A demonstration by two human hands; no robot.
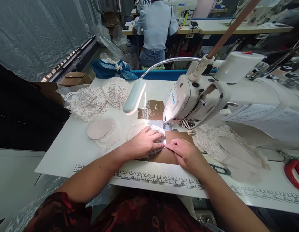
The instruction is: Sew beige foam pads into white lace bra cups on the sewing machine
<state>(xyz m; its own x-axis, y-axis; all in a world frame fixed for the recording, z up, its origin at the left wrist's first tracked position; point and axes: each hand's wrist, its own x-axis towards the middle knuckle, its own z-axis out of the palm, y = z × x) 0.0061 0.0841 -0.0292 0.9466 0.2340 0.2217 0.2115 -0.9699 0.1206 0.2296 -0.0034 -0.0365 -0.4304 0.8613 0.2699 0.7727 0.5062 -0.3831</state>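
Note:
My left hand (146,141) lies flat on a round white lace piece (157,129) just in front of the needle of the white sewing machine (188,100). The fingers are spread and press the lace down. My right hand (184,152) rests beside it on a brown taped patch (178,137) of the table, fingertips touching the lace edge. A bright lamp (133,98) on a gooseneck shines on the spot.
Stacks of white lace rounds (96,98) lie at the far left of the white table (67,148), a smaller stack (101,129) nearer. More lace pieces (222,141) sit right of the machine. Red-handled scissors (293,174) lie far right. A person (155,29) sits at another machine behind.

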